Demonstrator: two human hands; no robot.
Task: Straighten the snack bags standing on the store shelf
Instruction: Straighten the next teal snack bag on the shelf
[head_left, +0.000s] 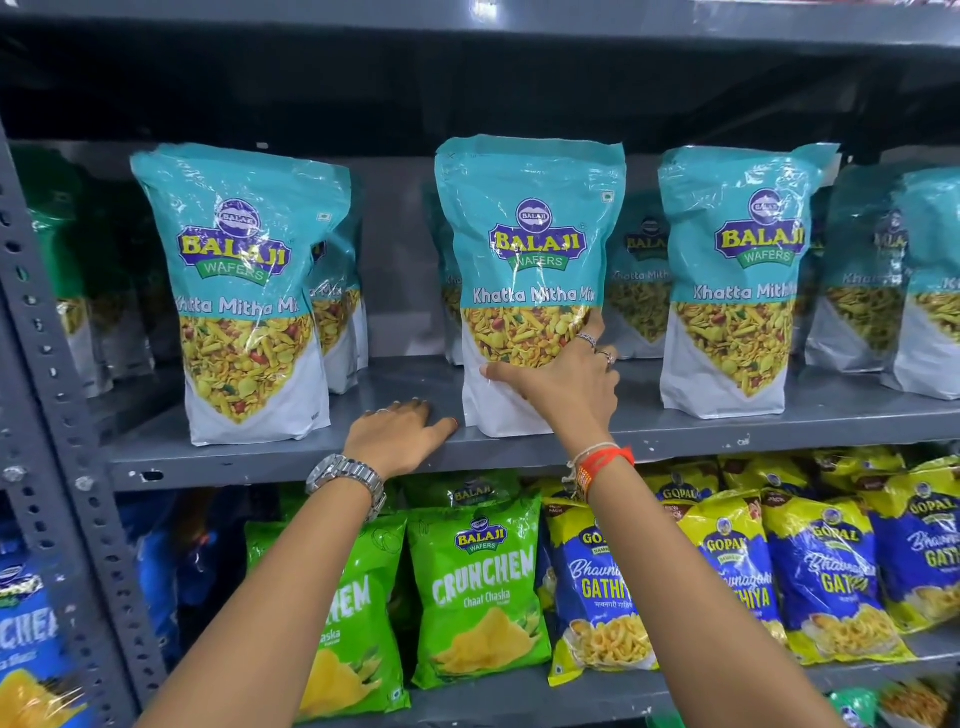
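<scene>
Teal Khatta Mitha Mix bags stand on the grey shelf (291, 460). The middle bag (530, 249) stands upright near the shelf's front edge. My right hand (558, 387) lies against its lower front, thumb across the white base and fingers along its right side. My left hand (397, 434) rests flat on the shelf just left of that bag, fingers spread, holding nothing. A left bag (244, 291) leans slightly, and a right bag (735, 280) stands upright. More teal bags stand behind them.
Grey slotted uprights (57, 395) frame the left side. Green bags (57, 244) sit at the far left of the shelf. Below, green Crunchem bags (478, 592) and blue-yellow Gopal Gathiya bags (826, 577) fill the lower shelf. An upper shelf board (467, 21) hangs overhead.
</scene>
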